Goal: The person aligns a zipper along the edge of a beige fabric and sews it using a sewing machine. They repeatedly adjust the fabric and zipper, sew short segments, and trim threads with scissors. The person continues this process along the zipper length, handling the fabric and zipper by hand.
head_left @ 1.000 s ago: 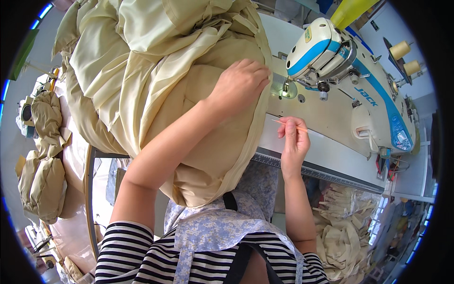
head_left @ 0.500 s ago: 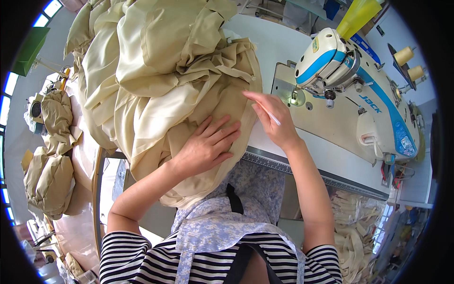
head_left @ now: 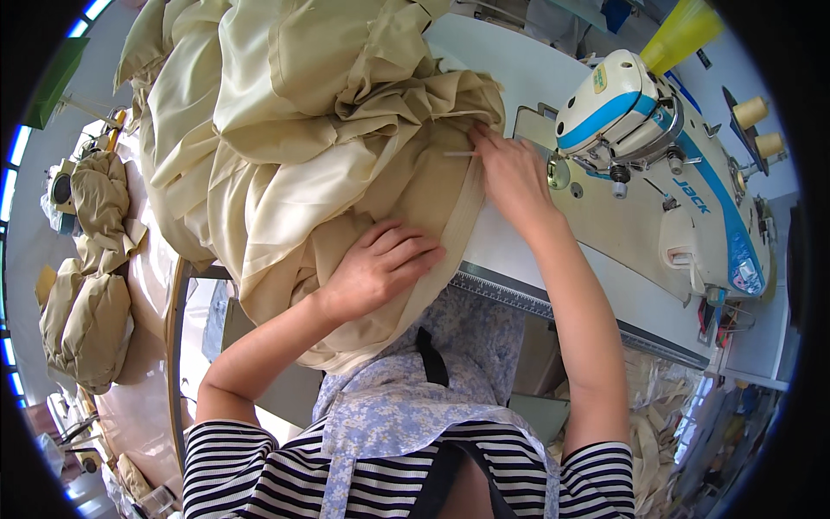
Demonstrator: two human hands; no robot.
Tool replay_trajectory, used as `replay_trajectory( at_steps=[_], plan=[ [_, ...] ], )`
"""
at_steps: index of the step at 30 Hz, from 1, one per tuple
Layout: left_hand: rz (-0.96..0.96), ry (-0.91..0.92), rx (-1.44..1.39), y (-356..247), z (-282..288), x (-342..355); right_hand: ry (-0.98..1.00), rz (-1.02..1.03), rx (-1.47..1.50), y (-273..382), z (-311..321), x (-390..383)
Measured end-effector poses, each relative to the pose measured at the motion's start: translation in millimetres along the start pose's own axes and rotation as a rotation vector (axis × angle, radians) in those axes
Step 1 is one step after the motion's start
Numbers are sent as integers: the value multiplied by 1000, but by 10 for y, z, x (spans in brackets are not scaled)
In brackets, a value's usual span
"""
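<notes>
A large heap of pale khaki satin fabric (head_left: 268, 78) covers the left part of the sewing table (head_left: 475, 43), with a flat border along its right edge. My left hand (head_left: 385, 264) rests on the lower folds, fingers slightly bent and apart. Higher up, at that right edge, my right hand (head_left: 514, 177) holds a thin pale stick (head_left: 458, 154) against the fabric, its fingertips partly hidden. Just right of it stands a white and blue sewing machine (head_left: 614, 112), with its plate beside my fingers.
A metal ruler strip (head_left: 501, 292) runs along the table's front edge. Bundles of khaki pieces (head_left: 86, 324) lie on the left. Thread cones (head_left: 750, 112) and a yellow object (head_left: 683, 30) are at upper right, more cloth (head_left: 648, 424) below the table.
My right hand has risen from beside the fabric to its upper right edge. My left hand has moved down from near that edge onto the lower folds. The heap sits slightly differently.
</notes>
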State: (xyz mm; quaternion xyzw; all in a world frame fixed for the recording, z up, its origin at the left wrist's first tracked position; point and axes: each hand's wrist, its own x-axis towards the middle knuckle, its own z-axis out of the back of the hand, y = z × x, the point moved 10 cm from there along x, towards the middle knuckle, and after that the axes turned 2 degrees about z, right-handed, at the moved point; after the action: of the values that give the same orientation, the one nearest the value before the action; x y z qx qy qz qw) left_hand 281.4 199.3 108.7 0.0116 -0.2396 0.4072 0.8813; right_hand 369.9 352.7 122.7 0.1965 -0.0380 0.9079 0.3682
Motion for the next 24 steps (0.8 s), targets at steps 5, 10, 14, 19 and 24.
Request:
replay_trajectory(
  at_steps=[5,10,14,19,24],
  plan=[
    [18,7,37,-7,11,-32,139,-289,78,-266,-141,-48],
    [-16,-14,-24,-43,17,-36,-274,-305,574,-129,516,-489],
    [-13,22,-36,-26,4,-45,-177,-604,1006,-23,259,-955],
    [18,35,-111,28,-6,-77,-124,-526,1333,316,60,-1030],
    [41,24,-148,51,-11,-87,-178,-420,1140,437,-22,-964]
  ],
)
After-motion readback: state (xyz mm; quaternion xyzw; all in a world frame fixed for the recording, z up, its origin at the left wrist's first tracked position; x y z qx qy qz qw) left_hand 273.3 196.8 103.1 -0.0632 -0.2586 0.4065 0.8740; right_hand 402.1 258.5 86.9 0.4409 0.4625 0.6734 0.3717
